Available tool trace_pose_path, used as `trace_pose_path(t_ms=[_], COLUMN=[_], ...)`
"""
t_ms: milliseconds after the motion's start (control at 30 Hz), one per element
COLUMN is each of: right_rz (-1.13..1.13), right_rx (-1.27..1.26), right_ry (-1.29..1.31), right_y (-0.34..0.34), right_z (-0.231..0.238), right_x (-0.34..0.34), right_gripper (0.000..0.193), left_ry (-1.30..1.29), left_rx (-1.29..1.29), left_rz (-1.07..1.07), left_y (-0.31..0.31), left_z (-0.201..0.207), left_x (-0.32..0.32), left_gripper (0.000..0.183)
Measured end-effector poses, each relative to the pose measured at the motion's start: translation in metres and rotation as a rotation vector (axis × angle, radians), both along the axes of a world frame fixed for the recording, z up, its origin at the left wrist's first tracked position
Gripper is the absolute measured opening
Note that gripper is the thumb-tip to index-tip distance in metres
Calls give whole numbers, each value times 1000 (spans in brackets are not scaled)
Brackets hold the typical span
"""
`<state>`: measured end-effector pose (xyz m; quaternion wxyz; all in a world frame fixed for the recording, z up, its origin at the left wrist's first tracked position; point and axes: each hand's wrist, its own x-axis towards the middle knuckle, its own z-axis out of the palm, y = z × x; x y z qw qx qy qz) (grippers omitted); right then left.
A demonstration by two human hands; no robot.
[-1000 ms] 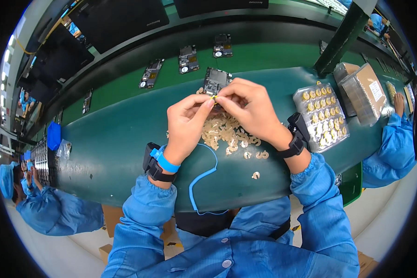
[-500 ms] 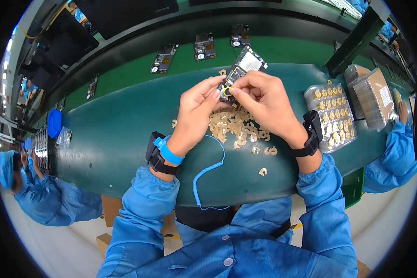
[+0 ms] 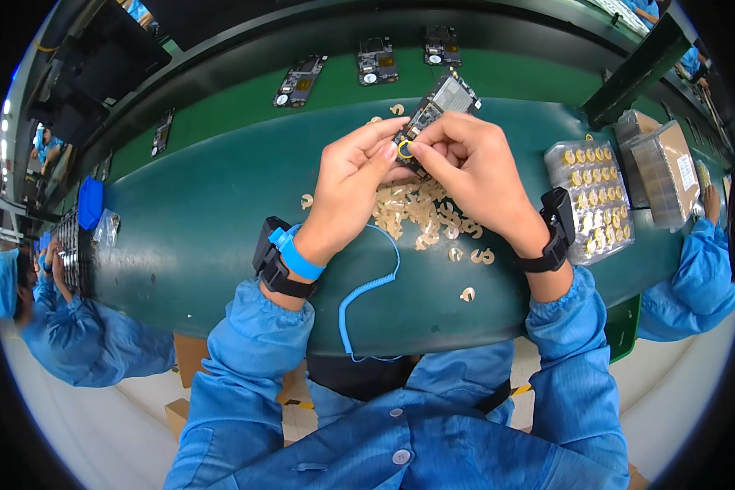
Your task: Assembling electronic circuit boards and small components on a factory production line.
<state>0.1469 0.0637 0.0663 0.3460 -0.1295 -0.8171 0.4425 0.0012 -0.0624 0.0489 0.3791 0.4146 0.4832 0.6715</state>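
Note:
My left hand (image 3: 349,181) grips the lower left end of a dark circuit board (image 3: 453,96), its thumb beside a yellow-rimmed coin cell (image 3: 404,150). My right hand (image 3: 483,173) is closed, thumb and forefinger pinching at the coin cell's right edge against the board. The board is tilted, its silvery upper end pointing away to the right. Both hands hide part of it. Below them, a heap of small tan cut-out pieces (image 3: 412,211) lies on the green table mat (image 3: 220,220).
A clear tray (image 3: 554,167) of yellow-rimmed coin cells lies right, beside clear plastic boxes (image 3: 676,175). Several circuit boards (image 3: 376,62) rest on the green strip behind. A coiled blue cord (image 3: 359,294) runs from my left wrist. Co-workers (image 3: 86,339) sit on both sides.
The view has shifted slightly, so the boards behind appear higher and farther right. Both hands stay at the board and coin cell, with only small finger movement.

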Motion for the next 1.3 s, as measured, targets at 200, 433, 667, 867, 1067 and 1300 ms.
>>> trace_pose_path(t_ms=[200,433,667,867,1067,1300], right_rz=[5,-48,-102,-107,-89,-64], right_rx=[-33,-5,-73,-107,17,220], right_ry=[-40,42,56,48,54,109], right_y=[1,-3,-5,-4,-7,-6], right_z=[1,-5,-9,-12,-8,-5], right_x=[2,-2,-5,-6,-2,-2], right_gripper=[11,11,11,11,10,8], left_ry=[58,100,75,79,78,-24], left_rx=[-28,18,28,4,-14,11], left_rz=[11,63,61,56,24,8], left_y=[1,3,4,2,2,0], left_z=[5,4,4,6,7,8], left_x=[5,8,6,7,2,3], left_gripper=[35,38,38,36,36,34])
